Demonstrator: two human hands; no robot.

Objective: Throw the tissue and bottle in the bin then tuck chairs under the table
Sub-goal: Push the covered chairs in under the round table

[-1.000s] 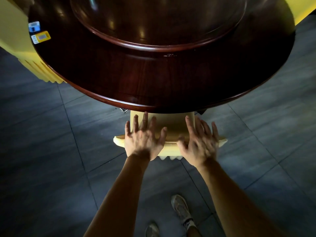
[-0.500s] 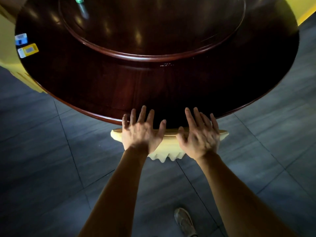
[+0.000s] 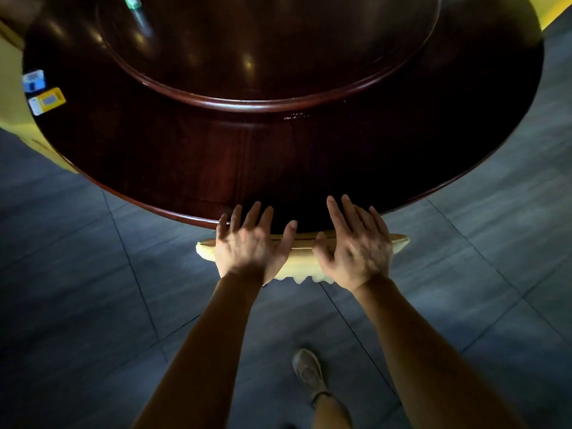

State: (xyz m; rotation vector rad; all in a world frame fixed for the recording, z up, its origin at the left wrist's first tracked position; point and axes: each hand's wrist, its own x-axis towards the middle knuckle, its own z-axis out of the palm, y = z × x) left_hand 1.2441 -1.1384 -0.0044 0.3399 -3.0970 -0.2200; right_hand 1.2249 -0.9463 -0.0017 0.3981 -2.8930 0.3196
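A cream-yellow chair (image 3: 301, 258) stands right in front of me, and only the top of its backrest shows below the rim of the round dark wooden table (image 3: 192, 168). My left hand (image 3: 247, 246) and my right hand (image 3: 356, 249) lie flat on that backrest top, palms down, fingers spread and reaching over the table's edge. Neither hand curls around anything. The chair's seat is hidden under the table. A green bottle (image 3: 133, 3) shows at the top edge on the table's raised turntable (image 3: 278, 102).
Another yellow chair (image 3: 12, 88) sits against the table's left side and a yellow one (image 3: 554, 7) at the top right. Two small packets, blue (image 3: 33, 81) and yellow (image 3: 48, 100), lie near the table's left rim. My shoe (image 3: 308, 370) is on the grey tiled floor.
The chair has slid forward under the table with both hands on its backrest; its seat back no longer shows. I have stepped closer, and the green bottle has come into view.
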